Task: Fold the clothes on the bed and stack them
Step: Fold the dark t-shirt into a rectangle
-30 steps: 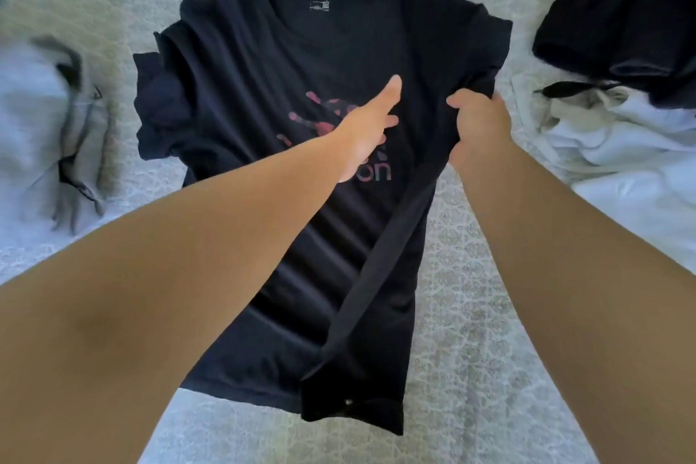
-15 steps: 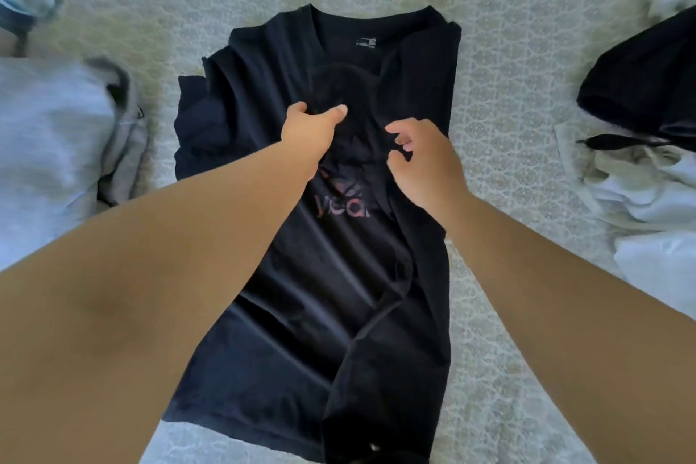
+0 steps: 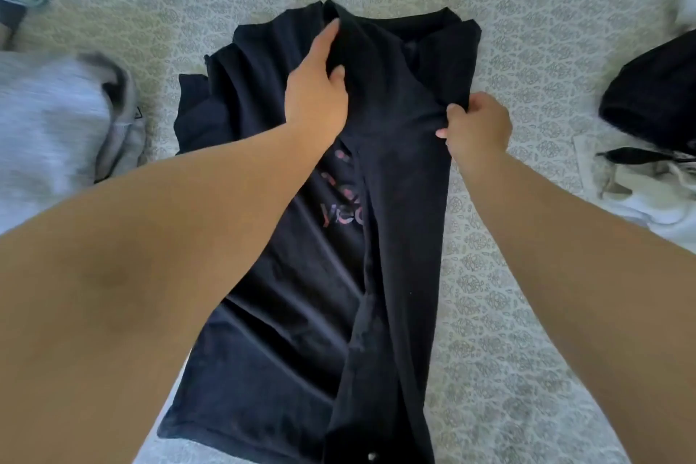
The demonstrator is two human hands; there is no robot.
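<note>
Setting: A person is looking down at a bed [image 3: 527,294] covered in a pale patterned spread, with both bare forearms reaching up the middle of the frame.
Task item: A dark T-shirt [image 3: 286,369] is lying lengthwise in the centre of the frame, collar toward the top and hem at the bottom edge; a pink print is partly showing in the middle.
Fold so far: The shirt's right side is lying turned in over the front as a long band running from collar to hem. The side at the left of the frame is not yet turned in, its sleeve bunched.
Left hand: The left hand [image 3: 316,94] is resting just below the collar, its thumb appearing to pinch a ridge of the cloth.
Right hand: The right hand [image 3: 476,128] is curling its fingers round the outer edge of the folded band, at centre right.
Step in hand: Judging by the layout, the person is straightening the first lengthwise fold.
Next move: It is likely calling for folding the left side inward to match, then doubling the shirt hem to collar.
Surroundings: A grey garment [image 3: 52,124] is lying at the left edge; a dark garment [image 3: 655,94] and white clothes [image 3: 655,200] are lying at the right edge.
</note>
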